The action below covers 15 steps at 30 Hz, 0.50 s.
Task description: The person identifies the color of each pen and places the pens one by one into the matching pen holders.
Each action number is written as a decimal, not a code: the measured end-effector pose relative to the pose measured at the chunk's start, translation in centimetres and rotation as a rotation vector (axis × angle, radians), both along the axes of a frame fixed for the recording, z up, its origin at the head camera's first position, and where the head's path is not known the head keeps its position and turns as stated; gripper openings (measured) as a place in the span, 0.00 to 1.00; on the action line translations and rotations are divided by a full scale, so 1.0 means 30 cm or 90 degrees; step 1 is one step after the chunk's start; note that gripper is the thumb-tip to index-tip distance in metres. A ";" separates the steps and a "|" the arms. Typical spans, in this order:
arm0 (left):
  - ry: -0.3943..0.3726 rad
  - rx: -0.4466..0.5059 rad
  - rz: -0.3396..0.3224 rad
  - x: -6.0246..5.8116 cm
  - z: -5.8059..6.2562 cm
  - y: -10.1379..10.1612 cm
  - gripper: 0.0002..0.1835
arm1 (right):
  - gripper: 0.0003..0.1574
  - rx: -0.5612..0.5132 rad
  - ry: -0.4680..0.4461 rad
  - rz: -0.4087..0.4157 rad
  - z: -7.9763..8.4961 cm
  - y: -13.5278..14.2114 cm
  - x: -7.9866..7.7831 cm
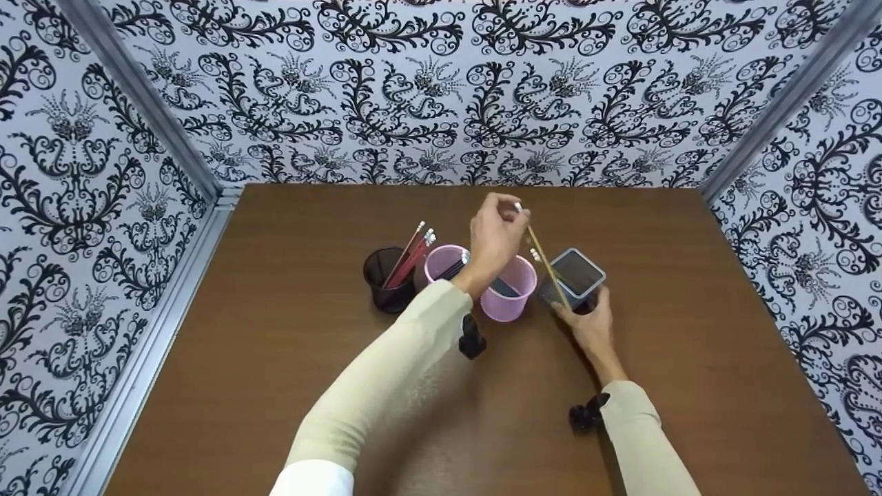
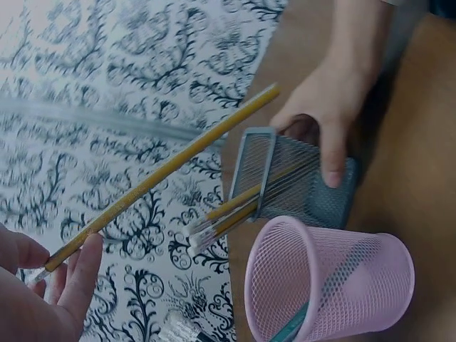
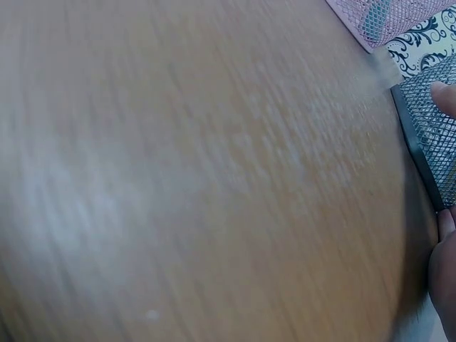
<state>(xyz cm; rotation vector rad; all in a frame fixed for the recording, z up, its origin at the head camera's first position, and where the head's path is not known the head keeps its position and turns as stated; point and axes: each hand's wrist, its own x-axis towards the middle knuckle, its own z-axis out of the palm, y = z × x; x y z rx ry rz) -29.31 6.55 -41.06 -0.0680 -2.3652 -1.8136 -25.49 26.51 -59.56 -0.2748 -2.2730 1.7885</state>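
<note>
My left hand (image 1: 496,234) pinches a yellow pencil (image 1: 544,258) near its white eraser end and holds it slanted above a grey mesh pencil holder (image 2: 292,153). The pencil's far end points down toward the holder. My right hand (image 1: 591,329) grips that square holder from the near side, its thumb along the mesh wall in the left wrist view. Two yellow pencils (image 2: 239,203) with white erasers stick out of the holder. In the right wrist view only part of the holder (image 3: 434,135) and a few fingertips show.
Left of the holder stands a pink mesh cup (image 1: 506,308) with a teal pencil (image 2: 291,324) inside. Another pink cup (image 1: 444,248) holds dark pencils, partly behind my left arm. A black mesh cup (image 1: 391,300) holds red pencils. Patterned walls enclose the brown table (image 1: 289,344).
</note>
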 end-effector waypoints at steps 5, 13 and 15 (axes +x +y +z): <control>-0.035 0.083 0.045 -0.032 -0.001 0.004 0.12 | 0.55 0.016 -0.007 -0.009 -0.062 0.029 -0.026; -0.032 0.075 0.071 -0.062 -0.031 0.015 0.12 | 0.53 0.032 0.000 -0.014 -0.066 0.032 -0.026; -0.027 0.048 0.076 -0.066 -0.041 0.018 0.11 | 0.53 0.030 -0.002 -0.016 -0.065 0.030 -0.026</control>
